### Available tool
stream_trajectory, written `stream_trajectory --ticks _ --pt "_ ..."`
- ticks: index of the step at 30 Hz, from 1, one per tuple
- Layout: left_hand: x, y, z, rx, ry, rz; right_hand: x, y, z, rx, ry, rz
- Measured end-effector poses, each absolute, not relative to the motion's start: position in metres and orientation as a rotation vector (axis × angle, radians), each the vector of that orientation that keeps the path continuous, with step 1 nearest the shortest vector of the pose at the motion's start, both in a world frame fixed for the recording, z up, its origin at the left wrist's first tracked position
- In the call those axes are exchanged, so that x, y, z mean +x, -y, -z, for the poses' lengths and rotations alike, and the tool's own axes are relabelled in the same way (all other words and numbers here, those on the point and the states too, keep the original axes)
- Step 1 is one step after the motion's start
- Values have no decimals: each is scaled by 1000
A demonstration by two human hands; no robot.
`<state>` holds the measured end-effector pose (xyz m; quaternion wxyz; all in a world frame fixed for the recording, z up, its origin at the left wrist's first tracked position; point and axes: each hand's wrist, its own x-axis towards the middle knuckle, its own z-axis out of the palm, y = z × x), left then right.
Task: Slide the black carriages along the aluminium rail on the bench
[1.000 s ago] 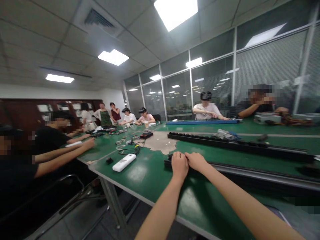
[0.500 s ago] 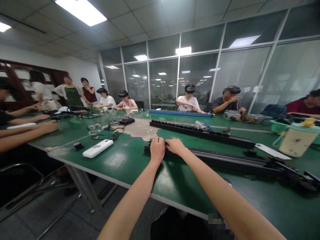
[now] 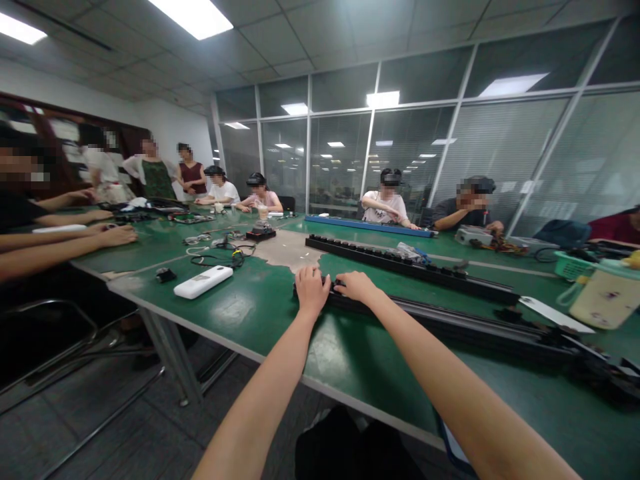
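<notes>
A long black power strip (image 3: 450, 320) lies across the green table (image 3: 260, 313) in front of me. Both my arms reach out to its left end. My left hand (image 3: 311, 290) rests on that end with its fingers curled over the top. My right hand (image 3: 357, 285) lies beside it on the strip, fingers bent down onto the strip's upper face. The two hands almost touch. What lies under the fingers is hidden.
A second black strip (image 3: 410, 267) and a blue strip (image 3: 367, 227) lie farther back. A white remote-like box (image 3: 203, 281), cables (image 3: 220, 257) and a small black item (image 3: 165, 274) sit left. A pale bottle (image 3: 597, 297) stands right. Several people sit around; other arms (image 3: 65, 243) rest at left.
The view has swung right and down, then settled. My hands have stayed on the strip's left end, with the fingers shifting slightly.
</notes>
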<state>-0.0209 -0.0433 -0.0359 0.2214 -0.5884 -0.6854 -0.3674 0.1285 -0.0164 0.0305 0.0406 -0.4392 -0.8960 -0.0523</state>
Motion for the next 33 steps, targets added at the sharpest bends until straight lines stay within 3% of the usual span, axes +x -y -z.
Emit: stream_trajectory --ticks 11,33 --pt "-25 40 43 -1526 2058 1280 130 17 -33 -1364 2739 109" --pt "-22 42 44 -1556 2122 1163 139 -5 -36 -1355 2807 80"
